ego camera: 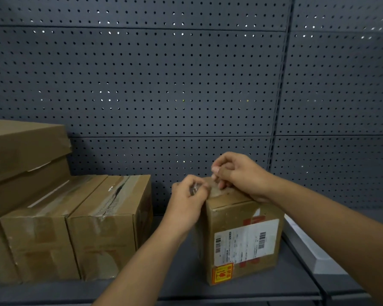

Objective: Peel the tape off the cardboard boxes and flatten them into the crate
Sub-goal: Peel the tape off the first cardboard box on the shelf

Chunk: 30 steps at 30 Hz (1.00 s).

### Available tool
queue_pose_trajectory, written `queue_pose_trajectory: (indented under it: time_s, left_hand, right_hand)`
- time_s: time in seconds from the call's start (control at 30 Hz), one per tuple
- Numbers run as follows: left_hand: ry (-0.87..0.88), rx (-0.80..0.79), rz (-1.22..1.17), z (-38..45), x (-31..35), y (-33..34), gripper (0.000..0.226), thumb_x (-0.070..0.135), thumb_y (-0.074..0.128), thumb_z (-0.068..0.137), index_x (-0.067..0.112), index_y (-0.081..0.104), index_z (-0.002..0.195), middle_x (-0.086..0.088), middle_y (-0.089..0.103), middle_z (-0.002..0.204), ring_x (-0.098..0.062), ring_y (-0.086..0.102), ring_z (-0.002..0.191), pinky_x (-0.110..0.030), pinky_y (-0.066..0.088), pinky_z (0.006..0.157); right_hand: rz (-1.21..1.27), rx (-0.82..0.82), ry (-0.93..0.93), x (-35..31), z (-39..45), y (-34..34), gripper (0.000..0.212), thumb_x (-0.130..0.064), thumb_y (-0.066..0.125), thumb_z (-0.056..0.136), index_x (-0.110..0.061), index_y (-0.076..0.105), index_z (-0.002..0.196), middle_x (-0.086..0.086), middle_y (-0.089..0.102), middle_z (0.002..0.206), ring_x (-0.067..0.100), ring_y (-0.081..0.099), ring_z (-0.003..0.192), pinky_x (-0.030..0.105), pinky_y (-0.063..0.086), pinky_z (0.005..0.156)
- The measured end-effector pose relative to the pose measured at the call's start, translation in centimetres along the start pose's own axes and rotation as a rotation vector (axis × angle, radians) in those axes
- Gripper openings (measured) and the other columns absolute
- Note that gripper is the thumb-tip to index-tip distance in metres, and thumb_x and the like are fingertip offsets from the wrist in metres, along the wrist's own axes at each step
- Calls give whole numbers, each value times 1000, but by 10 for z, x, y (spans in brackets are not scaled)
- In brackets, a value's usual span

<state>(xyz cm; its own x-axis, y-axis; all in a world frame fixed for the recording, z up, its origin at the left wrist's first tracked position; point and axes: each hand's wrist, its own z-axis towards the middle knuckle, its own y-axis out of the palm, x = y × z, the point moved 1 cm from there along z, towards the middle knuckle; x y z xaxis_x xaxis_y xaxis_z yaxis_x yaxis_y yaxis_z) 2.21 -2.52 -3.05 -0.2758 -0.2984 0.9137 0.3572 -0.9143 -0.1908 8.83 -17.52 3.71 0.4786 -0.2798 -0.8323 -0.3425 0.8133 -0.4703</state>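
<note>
A small cardboard box [241, 239] stands on a grey shelf [181, 283], with a white shipping label and an orange fragile sticker on its front. Both hands work at its top far-left corner. My left hand [187, 199] is closed around a crumpled wad of clear tape [195, 188]. My right hand [237, 173] rests over the box top and pinches a strip of tape at the corner between thumb and fingers. No crate is in view.
Two taped cardboard boxes [42, 235] [107, 226] stand side by side at the left, with larger stacked boxes [20, 151] behind them. A grey pegboard wall [186, 85] backs the shelf. A white flat piece [307, 246] lies at the right.
</note>
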Motion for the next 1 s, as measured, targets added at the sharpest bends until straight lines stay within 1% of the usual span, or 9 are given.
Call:
queue_pose_trajectory:
  time_s: [0.1,0.23,0.33,0.43,0.63,0.73,0.8,0.9,1.0]
  left_hand:
    - [-40,-7,-94,-5,5,-3,14,46,68,91,33,71,91,-10,72,102,-30,70,98,-54,56,91]
    - [-165,4,-269,-6,5,2,11,23,63,103,17,71,101,-6,73,93,-24,67,89,-40,54,84]
    - [-217,1,-333,-6,6,3,15,19,57,106,11,69,107,-5,71,87,-15,66,78,-28,54,71]
    - [-285,37,-412,-6,11,6,20,18,49,109,6,65,111,-6,67,83,-13,63,68,-20,52,53]
    - [-392,172,-548,-11,22,13,16,13,49,107,9,65,106,-6,68,78,-14,66,61,-23,50,49]
    - [-420,230,-411,-5,21,17,15,18,53,104,14,61,93,-7,64,87,-16,60,69,-29,46,58]
    - [-324,261,-272,-8,17,18,16,24,51,105,15,60,96,-7,65,96,-18,60,81,-33,47,67]
    - [-139,244,-153,-18,14,17,25,42,47,107,21,60,102,-7,68,102,-19,64,94,-42,54,84]
    - [-74,183,-8,-19,12,11,50,69,44,98,22,61,99,-4,69,101,-16,67,94,-42,57,86]
  right_hand:
    - [10,-29,54,5,-3,-7,15,-10,56,104,-15,66,114,6,76,100,16,70,88,23,53,75]
    - [-269,-84,2,6,-6,-7,18,-17,62,101,-23,70,116,-4,70,105,10,66,94,13,49,72]
    - [-370,-131,-12,3,-6,-4,17,-24,65,100,-28,72,115,-11,69,105,10,65,98,27,54,87]
    - [-332,-126,4,3,-5,-4,13,-38,67,98,-31,76,105,-10,73,101,11,68,98,39,56,95]
    - [-276,-133,40,-4,-9,-1,38,-55,59,98,-22,77,92,3,75,97,20,72,93,42,58,92]
    - [-292,-119,47,-8,-14,0,49,-65,57,95,-20,77,92,4,75,96,18,72,90,40,58,91]
    - [-349,-120,38,-8,-16,2,46,-67,58,92,-24,75,93,-2,73,97,12,69,91,35,57,88]
    - [-429,-118,25,-12,-16,5,36,-60,59,95,-26,71,98,-8,69,101,6,64,91,24,49,73]
    - [-456,-122,19,-13,-16,6,31,-48,54,102,-21,70,100,-5,69,100,4,61,86,21,40,64]
